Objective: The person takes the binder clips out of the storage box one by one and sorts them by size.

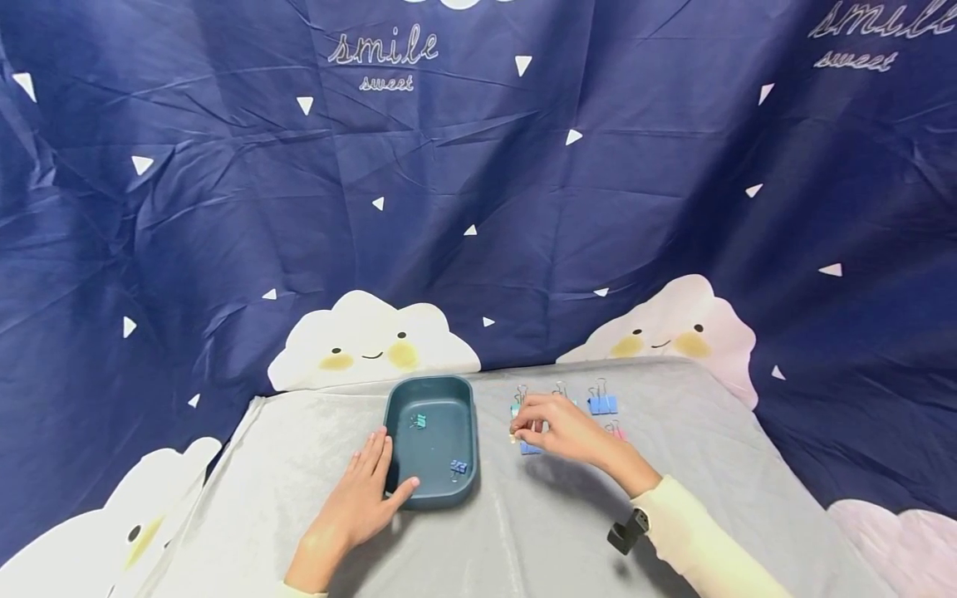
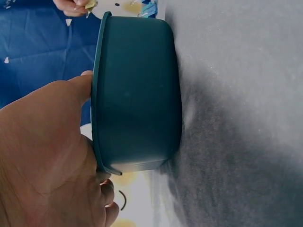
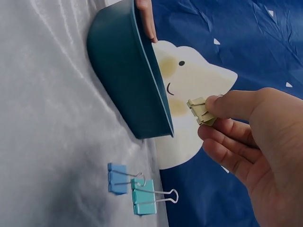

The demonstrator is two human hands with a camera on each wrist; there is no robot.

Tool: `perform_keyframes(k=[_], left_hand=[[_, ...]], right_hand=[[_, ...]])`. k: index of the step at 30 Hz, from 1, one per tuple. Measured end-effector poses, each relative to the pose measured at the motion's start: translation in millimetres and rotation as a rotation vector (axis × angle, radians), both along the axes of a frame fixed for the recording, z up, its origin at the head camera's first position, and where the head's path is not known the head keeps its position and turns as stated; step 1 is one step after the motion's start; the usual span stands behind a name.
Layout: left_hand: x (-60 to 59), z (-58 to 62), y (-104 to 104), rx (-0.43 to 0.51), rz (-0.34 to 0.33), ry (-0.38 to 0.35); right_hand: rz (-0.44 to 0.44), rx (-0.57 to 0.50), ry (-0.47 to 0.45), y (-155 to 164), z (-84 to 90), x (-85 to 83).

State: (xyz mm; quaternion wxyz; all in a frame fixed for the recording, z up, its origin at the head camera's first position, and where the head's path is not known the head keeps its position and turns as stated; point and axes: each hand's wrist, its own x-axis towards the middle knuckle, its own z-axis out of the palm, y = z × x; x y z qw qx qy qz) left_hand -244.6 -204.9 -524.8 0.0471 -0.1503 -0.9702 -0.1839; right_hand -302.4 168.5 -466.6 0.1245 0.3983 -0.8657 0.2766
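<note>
My right hand (image 1: 557,425) pinches a small pale yellow binder clip (image 3: 199,109) between thumb and fingertips, above the cloth and to the right of a dark teal bin (image 1: 476,432). On the bin's left and near rim rests my left hand (image 1: 360,497), fingers laid along the edge and thumb spread over the near side. Inside the bin lie a teal binder clip (image 1: 420,422) and a blue binder clip (image 1: 458,467). Near the right hand stand another blue clip (image 3: 118,178) and a turquoise clip (image 3: 144,196), wire handles extended.
Farther right on the grey cloth (image 1: 673,515) are a wide blue clip (image 1: 602,404) and a pink clip (image 1: 617,430), the latter partly behind the right wrist. A blue curtain (image 1: 523,208) with clouds hangs behind the surface.
</note>
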Motion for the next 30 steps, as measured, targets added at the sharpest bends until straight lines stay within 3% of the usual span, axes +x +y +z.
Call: perform_keyframes(k=[9,17,23,30], left_hand=[[1.0,1.8,0,0.008,-0.007,-0.002],[0.4,0.7,0,0.002,-0.008,-0.008],[1.1,2.3,0,0.008,-0.008,-0.006],[1.8,-1.6,0,0.042,-0.020,0.058]], right_hand=[[-0.039,-0.025,-0.034,16,-11.6,9.9],[-0.043,-0.012,-0.113,23,-30.2,15.3],[-0.055,0.030,-0.117,24,-41.2,16.9],[-0.058,0.005,-0.217,25,-53.9,17.4]])
